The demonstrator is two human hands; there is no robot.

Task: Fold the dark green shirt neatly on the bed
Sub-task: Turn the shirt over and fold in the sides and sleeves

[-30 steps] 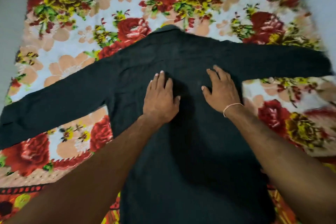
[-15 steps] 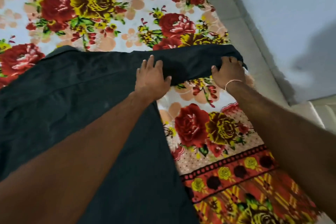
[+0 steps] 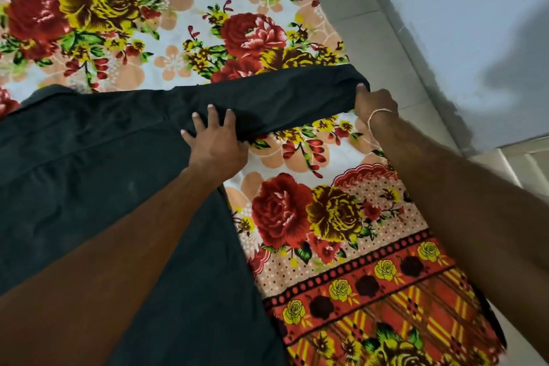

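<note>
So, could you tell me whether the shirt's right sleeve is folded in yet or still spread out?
Still spread out. The sleeve stretches sideways from the shirt across the floral bedsheet; the right hand grips its cuff, the left hand grips near the shoulder.

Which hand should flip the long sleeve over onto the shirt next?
Probably the right hand: it grips the sleeve at its cuff end. The left hand grips the sleeve near the shoulder, so it could anchor the fold.

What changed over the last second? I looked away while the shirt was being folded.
Both hands left the shirt's back and went to the right sleeve: the right hand now grips the cuff, the left hand pinches the sleeve near the shoulder. The dark green shirt still lies flat on the floral bedsheet.
</note>
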